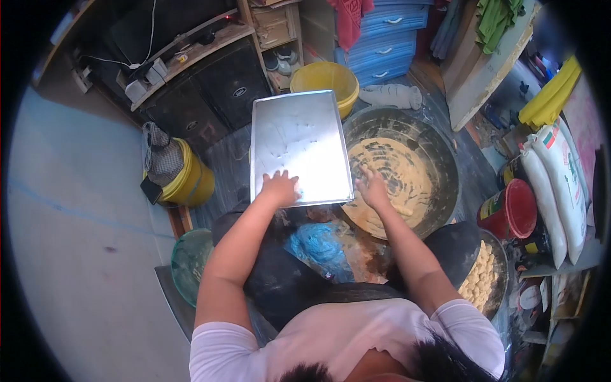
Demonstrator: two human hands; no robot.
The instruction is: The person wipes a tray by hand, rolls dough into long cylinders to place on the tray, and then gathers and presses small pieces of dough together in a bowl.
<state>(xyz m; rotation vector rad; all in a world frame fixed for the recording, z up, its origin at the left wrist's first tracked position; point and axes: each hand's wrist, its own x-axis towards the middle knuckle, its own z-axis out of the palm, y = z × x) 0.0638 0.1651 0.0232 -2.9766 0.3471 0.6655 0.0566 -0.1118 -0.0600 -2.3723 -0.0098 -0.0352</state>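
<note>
A shiny rectangular metal tray [302, 137] lies in front of me, with a few small dents or marks on its surface. My left hand [280, 189] rests on the tray's near left part, its fingers spread. Just past the tray's right edge is my right hand [373, 188], with the fingers apart and nothing visible in them. Beneath that hand stands a wide dark basin [449, 169], its bottom coated with a tan, floury layer. What supports the tray is mostly hidden.
By my right knee, a bowl [503, 286] holds many dough pieces [480, 277]. A red bucket [509, 210] and white sacks [560, 184] stand right. Yellow buckets [197, 181] are left and behind the tray. A green basin [184, 267] and blue plastic bag [318, 245] lie near my legs.
</note>
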